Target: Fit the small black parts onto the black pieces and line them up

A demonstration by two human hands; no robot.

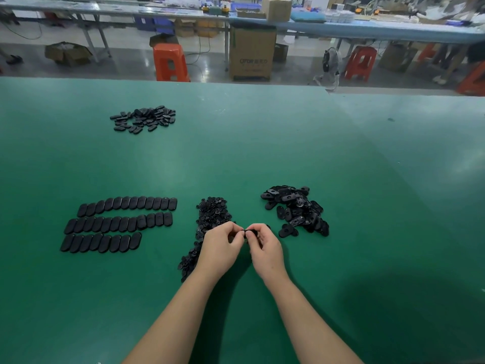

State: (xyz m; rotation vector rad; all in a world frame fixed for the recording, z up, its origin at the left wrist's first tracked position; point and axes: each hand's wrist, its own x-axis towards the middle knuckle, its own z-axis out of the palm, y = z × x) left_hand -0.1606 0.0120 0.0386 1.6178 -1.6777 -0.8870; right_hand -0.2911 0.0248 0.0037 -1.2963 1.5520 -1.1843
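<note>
My right hand (265, 248) grips a black oval piece (251, 231) between thumb and fingers, just above the green table. My left hand (221, 248) meets it from the left with fingertips pinched together at the piece's edge; what they pinch is hidden. A heap of small black parts (211, 215) lies just behind and under my left hand and runs down along its wrist. A loose pile of black oval pieces (298, 210) sits to the right of my hands. Three tidy rows of oval pieces (118, 223) lie side by side at the left.
Another small pile of black pieces (144, 118) lies far back on the left of the green table (262, 143). Beyond the table's far edge are orange stools (170, 61), a tall cardboard box (252, 52) and long workbenches.
</note>
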